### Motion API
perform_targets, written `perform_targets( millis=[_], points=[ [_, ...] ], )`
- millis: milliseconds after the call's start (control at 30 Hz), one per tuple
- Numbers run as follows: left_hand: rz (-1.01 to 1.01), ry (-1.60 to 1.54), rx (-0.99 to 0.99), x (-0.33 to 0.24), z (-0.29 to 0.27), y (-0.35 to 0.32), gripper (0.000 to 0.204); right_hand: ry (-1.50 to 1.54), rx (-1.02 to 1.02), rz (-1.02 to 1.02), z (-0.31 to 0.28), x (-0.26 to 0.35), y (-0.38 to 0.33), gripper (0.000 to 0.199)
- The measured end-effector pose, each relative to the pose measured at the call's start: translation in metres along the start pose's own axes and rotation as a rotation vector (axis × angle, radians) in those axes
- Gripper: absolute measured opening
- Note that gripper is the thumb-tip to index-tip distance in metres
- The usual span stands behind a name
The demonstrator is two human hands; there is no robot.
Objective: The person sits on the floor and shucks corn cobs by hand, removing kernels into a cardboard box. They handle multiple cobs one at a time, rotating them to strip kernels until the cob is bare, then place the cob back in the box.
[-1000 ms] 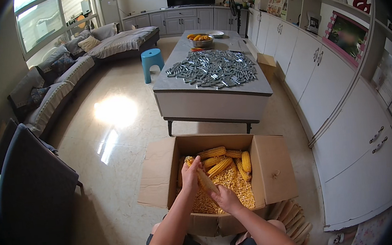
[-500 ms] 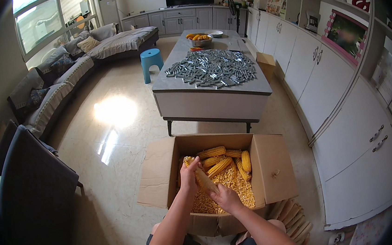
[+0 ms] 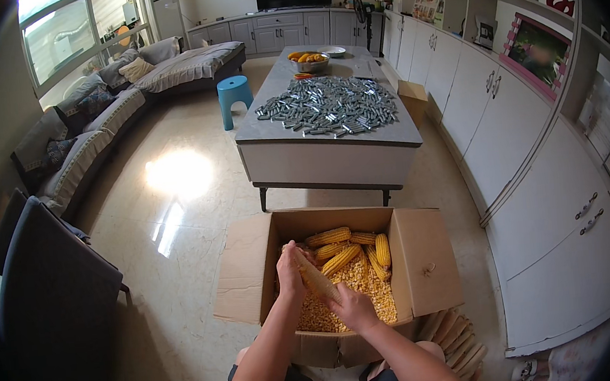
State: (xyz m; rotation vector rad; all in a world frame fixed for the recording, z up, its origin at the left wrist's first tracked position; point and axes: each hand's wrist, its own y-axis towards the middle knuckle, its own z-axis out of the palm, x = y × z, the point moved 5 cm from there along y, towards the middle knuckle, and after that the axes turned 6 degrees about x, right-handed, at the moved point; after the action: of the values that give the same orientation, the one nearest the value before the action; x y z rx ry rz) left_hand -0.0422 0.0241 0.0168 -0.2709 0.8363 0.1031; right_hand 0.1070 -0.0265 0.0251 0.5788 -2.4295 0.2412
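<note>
A mostly bare, pale corn cob (image 3: 317, 279) slants over an open cardboard box (image 3: 427, 263). At its upper end, the fingers of my left hand (image 3: 290, 270) close round it, largely hiding that tip. Lower down, my right hand (image 3: 355, 309) grips the other end. Loose yellow kernels (image 3: 366, 287) cover the box's bottom beneath both hands. Several full yellow corn cobs (image 3: 341, 260) lie on the kernels toward the box's far side and right corner.
Stripped cobs (image 3: 457, 337) are piled on the floor right of the box. Beyond it stands a grey table (image 3: 264, 132) bearing many small metallic cylinders (image 3: 334, 106) and a bowl of orange-yellow pieces (image 3: 310, 61). A blue stool (image 3: 234, 99) is beside the table. Another person's foot (image 3: 527, 370) shows lower right.
My left hand has shifted over the cob's upper tip, covering kernels that showed there before. My right hand keeps its hold. More of the person at lower right has come into view.
</note>
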Motion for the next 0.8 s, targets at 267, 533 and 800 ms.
perform_targets(
  millis=[267, 533, 800],
  points=[
    [0.092, 0.153, 0.025, 0.009, -0.003, 0.003, 0.022, -0.006, -0.049, -0.005, 0.0, -0.001, -0.003, 0.046],
    [0.032, 0.041, -0.036, -0.001, 0.003, -0.001, 0.026, 0.001, -0.053, -0.013, 0.001, 0.001, -0.001, 0.045],
    [0.083, 0.165, -0.004, 0.011, -0.007, 0.004, 0.02, 0.021, -0.028, 0.02, 0.004, -0.003, -0.002, 0.048]
  ],
)
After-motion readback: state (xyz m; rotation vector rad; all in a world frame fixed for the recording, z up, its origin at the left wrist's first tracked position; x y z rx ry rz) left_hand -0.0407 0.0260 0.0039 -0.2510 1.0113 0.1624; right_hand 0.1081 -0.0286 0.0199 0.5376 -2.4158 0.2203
